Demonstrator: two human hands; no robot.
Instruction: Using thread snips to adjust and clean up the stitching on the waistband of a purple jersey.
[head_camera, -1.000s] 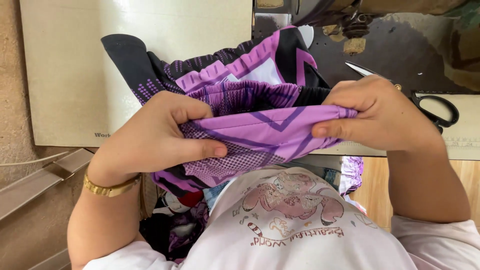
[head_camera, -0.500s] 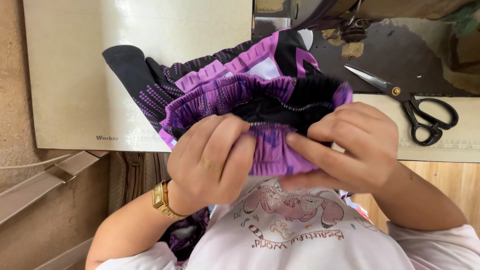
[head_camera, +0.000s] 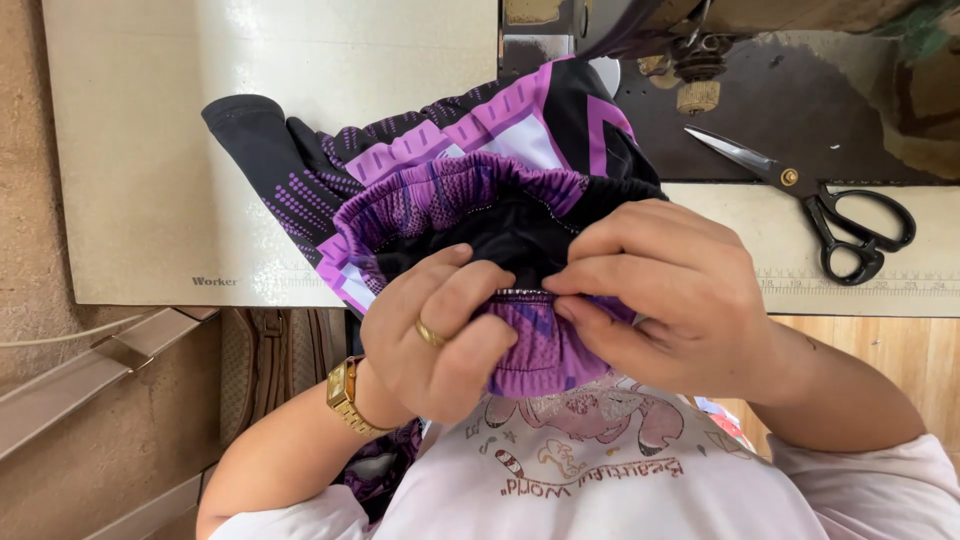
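At the centre of the frame, a gathered band of a purple and black patterned garment (head_camera: 470, 200) is pinched between the closed fingers of the left hand (head_camera: 440, 335) and the right hand (head_camera: 660, 285), apparently so that the edge can be held taut and close for inspection. The garment is seen bunched, with a ruffled purple rim around a dark interior, spilling from the cream table (head_camera: 150, 150) toward the body; black scissors (head_camera: 820, 205) lie untouched at the upper right.

A single head-worn camera looks steeply down from close above the hands (head_camera: 560, 310), facing the desk (head_camera: 150, 180); the wearer's chest fills the near edge, the sewing machine (head_camera: 690, 60) the far right.
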